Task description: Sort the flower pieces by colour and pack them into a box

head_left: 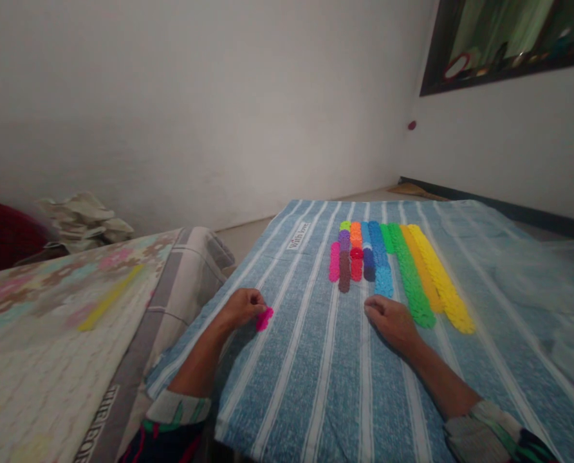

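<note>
My left hand (242, 307) rests on the blue striped cloth (316, 373), its fingers pinched on a bright pink round piece (264, 318). My right hand (388, 319) lies on the cloth with fingers curled under, just below the rows of coloured pieces (388, 267). Whether it holds anything is hidden. The rows run side by side: pink, maroon, red and orange, blue, then long green (412, 286), orange and yellow (444, 286) ones.
A patterned mattress (50, 321) lies to the left, with crumpled cloth (82, 218) against the wall. A clear plastic bag (542, 270) sits on the cloth at right. White walls stand behind; a dark-framed window (504, 38) is at upper right.
</note>
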The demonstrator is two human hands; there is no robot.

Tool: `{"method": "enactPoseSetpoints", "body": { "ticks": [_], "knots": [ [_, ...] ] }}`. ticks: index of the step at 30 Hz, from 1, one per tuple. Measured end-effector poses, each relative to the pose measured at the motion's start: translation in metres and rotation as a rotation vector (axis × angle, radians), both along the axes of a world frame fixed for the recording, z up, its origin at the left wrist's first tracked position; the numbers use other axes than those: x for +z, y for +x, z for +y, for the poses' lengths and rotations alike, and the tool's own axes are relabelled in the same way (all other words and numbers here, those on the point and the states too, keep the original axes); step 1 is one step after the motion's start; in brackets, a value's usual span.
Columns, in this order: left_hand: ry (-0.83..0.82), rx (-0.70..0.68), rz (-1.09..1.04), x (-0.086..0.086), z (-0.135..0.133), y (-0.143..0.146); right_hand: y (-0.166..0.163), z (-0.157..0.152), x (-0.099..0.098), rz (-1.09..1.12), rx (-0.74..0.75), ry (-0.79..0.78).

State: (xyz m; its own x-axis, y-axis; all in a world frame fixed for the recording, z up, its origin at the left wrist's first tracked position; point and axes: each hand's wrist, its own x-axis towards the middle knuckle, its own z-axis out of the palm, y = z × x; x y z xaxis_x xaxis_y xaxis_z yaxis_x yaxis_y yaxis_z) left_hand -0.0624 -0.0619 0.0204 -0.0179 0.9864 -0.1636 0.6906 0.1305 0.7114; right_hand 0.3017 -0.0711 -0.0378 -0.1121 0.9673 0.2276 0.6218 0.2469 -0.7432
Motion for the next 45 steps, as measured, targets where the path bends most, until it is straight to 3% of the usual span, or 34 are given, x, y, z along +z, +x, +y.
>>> {"method": "enactPoseSetpoints", "body": {
  "ticks": [5, 14, 18, 28, 32, 39, 45],
  "knots": [
    [0.01, 0.007, 0.051, -0.004, -0.005, 0.001, 0.0, 0.001, -0.002, -0.015, -0.012, 0.012],
    [-0.028, -0.089, 0.436, 0.013, -0.006, 0.021, 0.001, 0.002, -0.004, -0.01, -0.013, -0.002],
    [-0.037, -0.081, 0.48, 0.014, -0.005, 0.024, 0.0, 0.001, -0.003, -0.005, -0.008, -0.004],
    [0.092, -0.044, 0.35, 0.012, 0.007, 0.038, -0.001, 0.001, 0.003, -0.03, -0.012, 0.011],
    [0.191, -0.073, 0.268, 0.006, 0.025, 0.065, -0.002, 0.002, 0.003, -0.035, -0.015, 0.016],
    [0.254, -0.076, -0.011, -0.023, 0.068, 0.125, -0.002, 0.002, 0.004, -0.041, -0.014, 0.022],
    [0.302, -0.073, 0.009, -0.028, 0.093, 0.156, -0.004, 0.003, 0.004, -0.033, -0.021, 0.018]
  ]
}}
